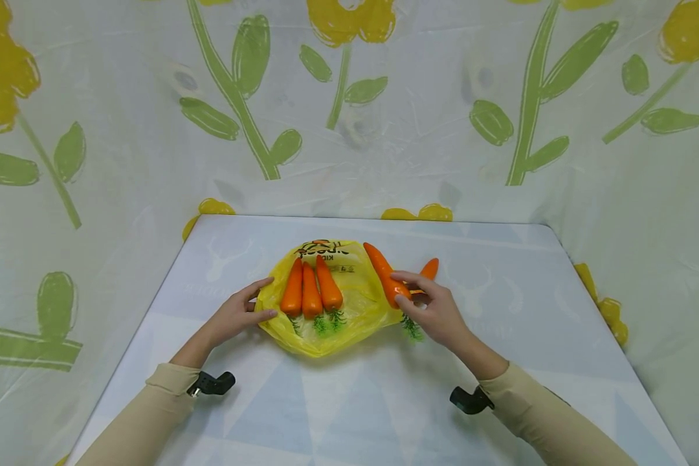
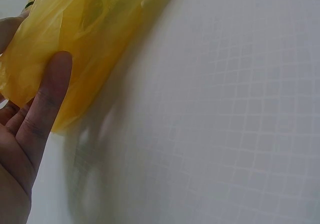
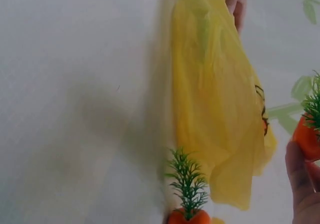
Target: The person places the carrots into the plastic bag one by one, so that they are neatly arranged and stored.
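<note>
A yellow plastic bag [image 1: 361, 323] lies on the table with three orange carrots [image 1: 311, 294] side by side on it or inside it; which of these I cannot tell. My left hand [image 1: 235, 317] holds the bag's left edge, its thumb [image 2: 52, 89] against the yellow film. At the bag's right side my right hand [image 1: 437, 314] grips another carrot [image 1: 380, 266] near its leafy end, with the tip pointing away. One more carrot [image 1: 430, 268] lies on the table, partly hidden behind that hand. Its green top [image 3: 187, 184] shows in the right wrist view.
The pale table [image 1: 349, 401] has a faint pattern of triangles and deer heads. A flower-print curtain [image 1: 419, 149] surrounds it at the back and sides. A black wrist camera [image 1: 212, 383] sits on the left sleeve, another camera [image 1: 470, 400] on the right.
</note>
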The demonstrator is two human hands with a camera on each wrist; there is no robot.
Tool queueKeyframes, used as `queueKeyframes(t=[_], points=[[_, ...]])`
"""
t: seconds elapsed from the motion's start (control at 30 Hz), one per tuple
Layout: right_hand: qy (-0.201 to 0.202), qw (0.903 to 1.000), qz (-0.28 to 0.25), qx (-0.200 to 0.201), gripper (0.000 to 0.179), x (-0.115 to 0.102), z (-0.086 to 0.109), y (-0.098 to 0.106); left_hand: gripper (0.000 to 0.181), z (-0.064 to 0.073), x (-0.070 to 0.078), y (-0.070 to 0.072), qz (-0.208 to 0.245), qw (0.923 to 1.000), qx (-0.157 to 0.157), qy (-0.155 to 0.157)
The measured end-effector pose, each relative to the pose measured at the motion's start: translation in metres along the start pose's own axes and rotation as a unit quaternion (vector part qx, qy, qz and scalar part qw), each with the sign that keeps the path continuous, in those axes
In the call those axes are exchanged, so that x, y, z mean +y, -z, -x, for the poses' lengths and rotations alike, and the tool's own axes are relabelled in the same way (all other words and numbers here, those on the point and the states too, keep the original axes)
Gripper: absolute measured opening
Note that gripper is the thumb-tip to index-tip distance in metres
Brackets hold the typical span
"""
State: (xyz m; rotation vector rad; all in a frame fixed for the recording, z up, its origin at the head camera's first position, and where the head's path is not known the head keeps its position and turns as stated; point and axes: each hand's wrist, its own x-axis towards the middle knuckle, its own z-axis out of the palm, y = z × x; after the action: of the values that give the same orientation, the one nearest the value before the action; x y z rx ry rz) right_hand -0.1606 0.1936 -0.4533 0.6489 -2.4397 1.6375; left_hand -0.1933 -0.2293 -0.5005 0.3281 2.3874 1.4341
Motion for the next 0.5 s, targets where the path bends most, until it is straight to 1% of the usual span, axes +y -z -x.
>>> queueKeyframes(t=[0.1, 0.33, 0.5], points=[[0.0, 0.9999, -0.006, -0.016, 0.036, -0.002, -0.002, -0.003, 0.082, 0.0, 0.0, 0.0, 0.001, 1.0, -0.001, 0.0], [-0.012, 0.9981, 0.002, -0.061, 0.036, -0.005, -0.008, -0.011, 0.083, 0.001, 0.001, 0.001, 0.001, 1.0, 0.001, 0.004], [-0.018, 0.9967, 0.006, -0.078, 0.036, -0.007, -0.013, -0.018, 0.083, 0.001, 0.001, 0.001, 0.004, 1.0, -0.001, 0.001]])
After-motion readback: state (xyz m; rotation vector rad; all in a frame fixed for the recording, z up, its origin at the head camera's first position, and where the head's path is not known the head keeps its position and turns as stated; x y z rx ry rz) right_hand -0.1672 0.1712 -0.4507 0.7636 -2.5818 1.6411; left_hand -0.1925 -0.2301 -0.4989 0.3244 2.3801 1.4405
